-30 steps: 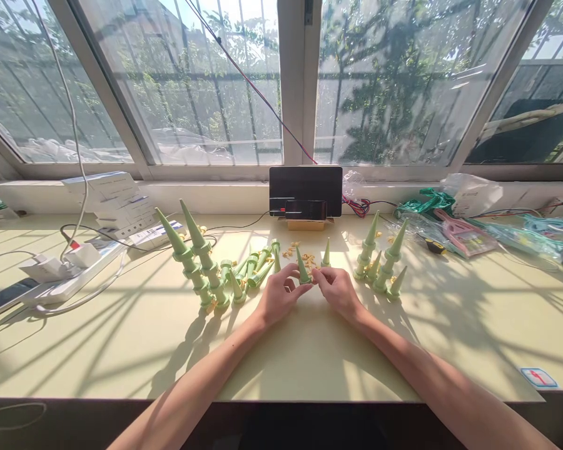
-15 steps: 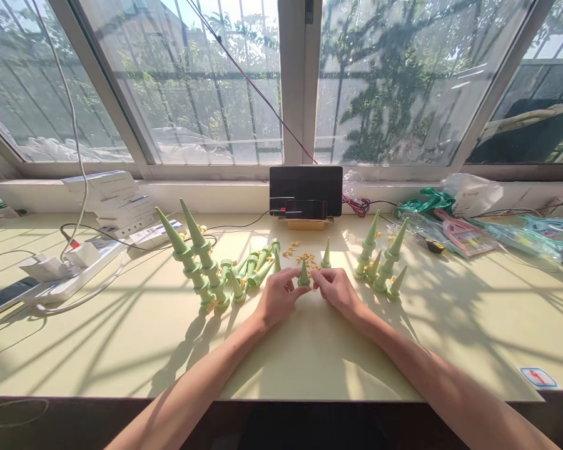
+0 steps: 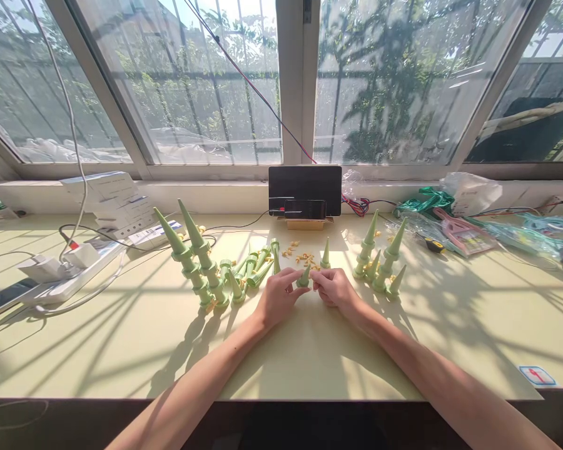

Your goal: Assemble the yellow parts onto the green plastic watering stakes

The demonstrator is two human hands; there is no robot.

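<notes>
Pinching a small green cone (image 3: pixel 304 278) between fingers and thumb of the left hand (image 3: pixel 279 294), slightly parted around its width, and holding it tip up at the fingertips, just right of the palm. Bringing thumb and forefinger of the right hand (image 3: pixel 336 289) nearly together just beside the cone's right side; being unable to tell of anything gripped there. Having green stacks (image 3: pixel 209 269) farther left, scattered yellow pieces (image 3: pixel 304 258) beyond the fingertips, and facing a dark tablet (image 3: pixel 304 184) below the windows (image 3: pixel 206 81).
</notes>
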